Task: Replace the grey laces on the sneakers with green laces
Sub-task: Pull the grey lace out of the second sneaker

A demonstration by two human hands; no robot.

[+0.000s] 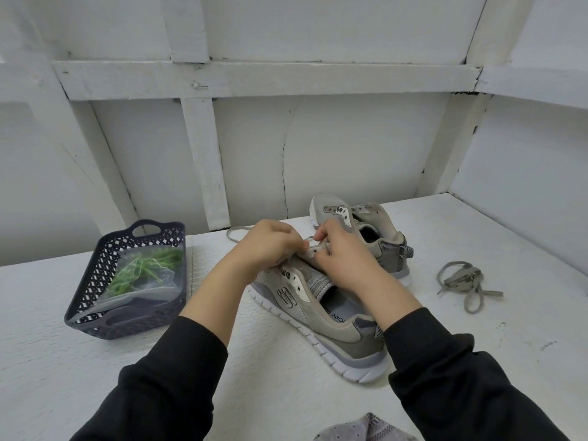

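Observation:
A grey sneaker (pixel 331 316) lies on the white table, its heel towards me. My left hand (pixel 270 246) and my right hand (pixel 342 253) meet over its eyelet rows, fingers curled and pinching the grey lace (pixel 235 233), which loops out behind my left hand. Behind it stands the second grey sneaker (pixel 375 224), with no lace in its eyelets. A loose grey lace (pixel 463 281) lies in a heap at the right. Green laces (pixel 146 268) sit in a clear plastic bag inside a dark basket (pixel 105 326) at the left.
White wall panels with wooden battens (pixel 203 160) close off the back and right of the table (pixel 63 361). A piece of grey patterned cloth (pixel 366 429) shows at the bottom edge.

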